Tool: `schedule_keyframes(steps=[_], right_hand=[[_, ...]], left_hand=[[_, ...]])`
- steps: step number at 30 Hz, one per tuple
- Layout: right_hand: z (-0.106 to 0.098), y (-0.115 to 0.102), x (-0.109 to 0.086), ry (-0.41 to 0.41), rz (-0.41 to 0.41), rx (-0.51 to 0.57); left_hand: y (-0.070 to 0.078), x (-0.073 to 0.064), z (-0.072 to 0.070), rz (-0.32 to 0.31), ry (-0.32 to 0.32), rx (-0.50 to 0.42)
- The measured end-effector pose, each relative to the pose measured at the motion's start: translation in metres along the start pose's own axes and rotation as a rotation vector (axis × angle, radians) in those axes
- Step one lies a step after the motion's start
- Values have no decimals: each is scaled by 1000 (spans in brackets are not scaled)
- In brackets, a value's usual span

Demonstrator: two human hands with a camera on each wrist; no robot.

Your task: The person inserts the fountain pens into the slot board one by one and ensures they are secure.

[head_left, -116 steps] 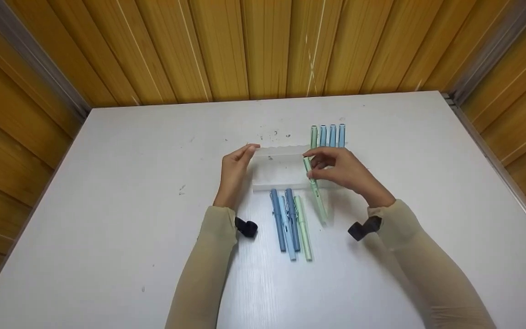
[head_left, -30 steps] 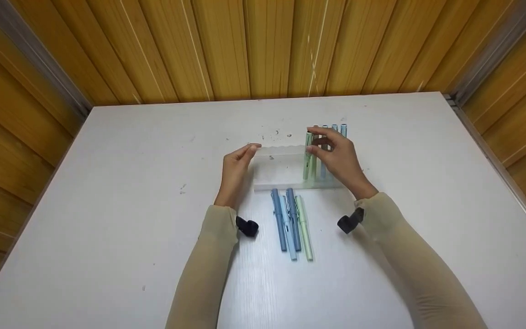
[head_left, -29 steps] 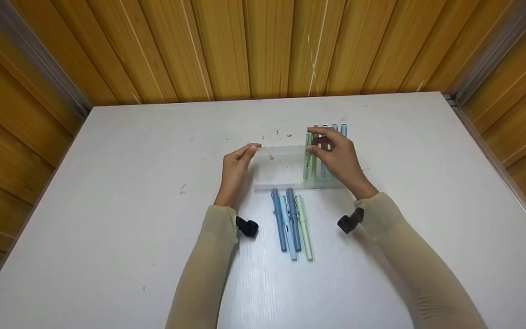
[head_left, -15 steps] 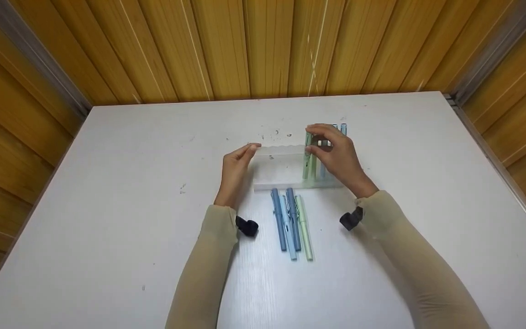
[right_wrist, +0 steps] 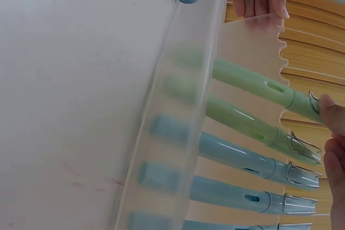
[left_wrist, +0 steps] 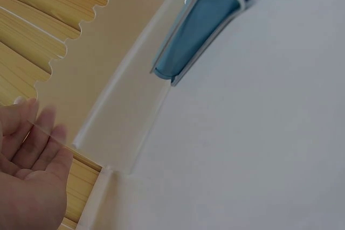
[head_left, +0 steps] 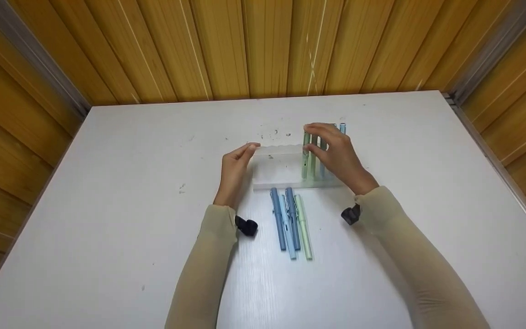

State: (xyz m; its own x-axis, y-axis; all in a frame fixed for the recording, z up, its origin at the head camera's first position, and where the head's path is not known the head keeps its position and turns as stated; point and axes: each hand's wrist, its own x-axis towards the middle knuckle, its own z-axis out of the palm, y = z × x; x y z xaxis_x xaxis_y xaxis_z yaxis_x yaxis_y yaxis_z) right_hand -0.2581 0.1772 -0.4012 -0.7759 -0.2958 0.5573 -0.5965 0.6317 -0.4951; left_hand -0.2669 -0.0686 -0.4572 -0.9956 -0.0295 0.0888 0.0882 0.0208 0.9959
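My left hand [head_left: 234, 167] pinches the upper left corner of a clear, frosted pen stand [head_left: 276, 186] with a scalloped top edge. My right hand [head_left: 339, 153] holds the cap end of a green pen [right_wrist: 253, 85] between thumb and fingers. That pen's lower end sits behind the stand's front lip. Beside it in the stand lean another green pen [right_wrist: 242, 125] and several light blue pens [right_wrist: 237, 157], partly hidden by the right hand in the head view. Before the stand lie two dark blue pens [head_left: 277, 221], a light blue pen [head_left: 289, 244] and a light green pen [head_left: 304, 230].
All of this is on a white table [head_left: 130, 192] with small dark marks on its surface. Yellow wood-look panels [head_left: 263, 50] rise behind it and at both sides. A black wrist camera [head_left: 247, 226] sits on the left sleeve, another camera [head_left: 350, 214] on the right.
From slanting in front of the stand, the green pen has come up and back into it, beside the other green pen. During the last second the hands have barely moved.
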Motion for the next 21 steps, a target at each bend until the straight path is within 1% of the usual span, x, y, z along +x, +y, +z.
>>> schedule_keyframes(steps=[8,13,17,21], right_hand=[[-1,3,2,-22,-3,-47],[0,4,4,-33,-21,-71],[0,5,6,-40,-52,-91],[1,6,7,-52,-55,-98]], left_hand=[[-1,1,0,9,5,33],[0,1,0,13,5,30],[0,0,0,6,4,26],[0,1,0,-13,6,31]])
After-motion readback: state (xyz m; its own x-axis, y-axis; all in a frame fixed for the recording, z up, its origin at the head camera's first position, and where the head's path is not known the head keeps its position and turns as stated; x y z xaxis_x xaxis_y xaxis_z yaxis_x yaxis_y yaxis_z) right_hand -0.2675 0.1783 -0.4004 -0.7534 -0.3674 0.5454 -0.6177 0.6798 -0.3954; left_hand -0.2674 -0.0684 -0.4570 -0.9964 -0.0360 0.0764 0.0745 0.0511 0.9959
